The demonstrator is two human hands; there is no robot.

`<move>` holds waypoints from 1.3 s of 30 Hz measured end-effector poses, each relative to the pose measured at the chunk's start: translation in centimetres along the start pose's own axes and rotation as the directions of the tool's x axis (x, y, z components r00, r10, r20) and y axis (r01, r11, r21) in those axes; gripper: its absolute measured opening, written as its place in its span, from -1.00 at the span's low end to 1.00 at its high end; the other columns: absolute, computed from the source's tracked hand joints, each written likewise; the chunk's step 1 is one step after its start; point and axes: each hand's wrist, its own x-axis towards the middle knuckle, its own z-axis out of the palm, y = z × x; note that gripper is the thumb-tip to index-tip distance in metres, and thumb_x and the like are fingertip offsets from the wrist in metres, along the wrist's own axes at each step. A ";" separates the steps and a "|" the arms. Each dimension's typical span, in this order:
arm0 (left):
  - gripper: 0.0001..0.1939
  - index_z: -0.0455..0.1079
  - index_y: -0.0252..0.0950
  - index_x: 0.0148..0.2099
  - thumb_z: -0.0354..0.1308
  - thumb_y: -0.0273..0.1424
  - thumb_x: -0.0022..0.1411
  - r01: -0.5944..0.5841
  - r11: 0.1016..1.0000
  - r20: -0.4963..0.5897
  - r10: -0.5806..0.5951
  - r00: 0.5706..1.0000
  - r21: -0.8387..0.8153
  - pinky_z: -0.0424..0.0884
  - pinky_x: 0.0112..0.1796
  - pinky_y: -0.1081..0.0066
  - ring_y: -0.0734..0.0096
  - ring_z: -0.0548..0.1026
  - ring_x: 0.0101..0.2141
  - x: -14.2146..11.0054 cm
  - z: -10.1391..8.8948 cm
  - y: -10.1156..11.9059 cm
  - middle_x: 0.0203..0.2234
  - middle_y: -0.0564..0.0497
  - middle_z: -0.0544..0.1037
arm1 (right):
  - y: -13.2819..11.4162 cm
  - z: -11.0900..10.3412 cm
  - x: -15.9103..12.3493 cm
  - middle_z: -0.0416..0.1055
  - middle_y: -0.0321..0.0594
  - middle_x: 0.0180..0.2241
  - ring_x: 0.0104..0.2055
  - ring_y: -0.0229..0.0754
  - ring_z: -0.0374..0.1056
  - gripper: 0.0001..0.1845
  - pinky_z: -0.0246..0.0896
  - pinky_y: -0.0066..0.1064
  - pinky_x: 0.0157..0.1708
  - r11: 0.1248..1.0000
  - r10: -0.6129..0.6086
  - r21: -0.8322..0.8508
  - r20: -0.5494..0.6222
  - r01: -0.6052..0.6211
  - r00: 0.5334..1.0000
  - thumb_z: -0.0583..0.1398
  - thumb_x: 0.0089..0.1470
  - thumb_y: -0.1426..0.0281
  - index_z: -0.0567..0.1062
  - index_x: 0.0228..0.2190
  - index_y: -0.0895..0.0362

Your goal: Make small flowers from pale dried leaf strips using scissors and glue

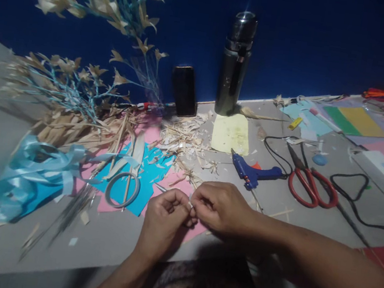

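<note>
We held a tiny pale sliver of dried husk (190,204) between our two hands, just above the near edge of the grey tabletop (122,243). Our left hand (164,216) had its fingers curled in narrowly, thumb and forefinger pinched on the sliver; our right hand (221,207) met it fingertip to fingertip, pinched on the same piece. What exactly the piece was, we could not tell, since it was small and mostly hidden by the fingers.

We judged that the sliver could easily snap or slip from so fine a pinch, and if dropped it would be lost among the heap of pale husk shavings (182,138) scattered just beyond our hands over the pink and blue paper sheets (145,175). The blue hot-glue gun (252,172) lay near our right hand with its black cord (354,198) trailing; if hot, its tip could burn a straying wrist, and the cord could snag. The red-handled scissors (309,180) lay beside it, blades pointing away.

As for containers, the tall dark metal flask (235,62) stood upright at the back with its cap on, contents unseen. A dark phone (184,90) leaned beside it. A clear tape ring (122,189) and a bunch of light-blue satin ribbon (32,172) lay to the left.
</note>
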 end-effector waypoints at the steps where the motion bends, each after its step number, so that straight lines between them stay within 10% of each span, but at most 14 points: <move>1: -0.83 0.42 -0.30 -0.49 0.33 -0.38 0.03 0.012 0.999 0.020 -0.011 1.000 -0.044 0.41 -0.49 0.40 0.44 0.43 -0.62 0.1 -0.1 -0.2 -0.66 0.05 0.48 | -0.1 -0.2 0.1 0.38 -0.33 -0.57 -0.53 -0.32 0.18 -0.86 -0.06 -0.49 -0.47 0.999 0.039 0.036 0.018 -0.040 0.999 0.22 0.05 0.54 0.49 -0.53 0.18; 13: -0.83 0.45 -0.31 -0.47 0.37 -0.39 0.05 0.027 0.994 0.051 -0.022 0.998 -0.106 0.39 -0.47 0.42 0.43 0.44 -0.59 0.1 -0.2 -0.1 -0.66 0.04 0.50 | -0.4 -0.6 0.3 0.41 -0.30 -0.60 -0.55 -0.32 0.20 -0.88 -0.03 -0.48 -0.49 0.989 0.065 0.136 0.000 -0.064 0.998 0.21 -0.05 0.56 0.50 -0.57 0.19; 16: -0.85 0.45 -0.30 -0.46 0.32 -0.41 0.11 0.088 0.969 0.164 -0.051 0.985 -0.231 0.40 -0.43 0.37 0.38 0.47 -0.58 0.1 -0.1 0.1 -0.70 0.06 0.47 | -0.6 -0.8 0.6 0.45 -0.32 -0.62 -0.60 -0.30 0.29 -0.88 0.05 -0.51 -0.56 0.828 0.255 0.462 0.198 -0.319 0.946 0.16 -0.04 0.52 0.45 -0.56 0.16; 21: -0.87 0.44 -0.31 -0.45 0.29 -0.44 0.13 0.122 0.935 0.197 -0.057 0.979 -0.334 0.38 -0.42 0.40 0.40 0.45 -0.58 0.1 0.1 0.4 -0.71 0.07 0.46 | -0.7 -1.0 1.2 0.52 -0.26 -0.57 -0.55 -0.22 0.45 -0.91 0.28 -0.43 -0.49 0.465 0.239 0.747 0.410 -0.475 0.880 0.14 -0.04 0.46 0.45 -0.52 0.16; 31: -0.76 0.41 -0.29 -0.39 0.38 -0.29 -0.01 0.085 0.960 0.092 -0.063 0.994 -0.266 0.47 -0.45 0.29 0.35 0.46 -0.59 0.4 0.0 0.7 -0.66 0.06 0.47 | 0.2 -0.1 1.1 0.52 -0.18 -0.55 -0.53 -0.19 0.44 -0.70 0.31 -0.35 -0.45 0.306 0.203 0.824 0.433 -0.477 0.878 0.39 -0.04 0.25 0.47 -0.52 0.20; 39: -0.75 0.35 -0.27 -0.43 0.36 -0.30 0.01 0.094 0.945 0.086 -0.070 0.994 -0.314 0.44 -0.44 0.27 0.37 0.41 -0.58 -0.1 -0.1 1.4 -0.67 0.10 0.41 | 0.8 -0.3 1.7 0.38 -0.36 -0.66 -0.68 -0.39 0.19 -0.69 -0.06 -0.55 -0.66 0.243 0.363 0.839 0.386 -0.487 0.848 0.40 -0.14 0.26 0.45 -0.55 0.19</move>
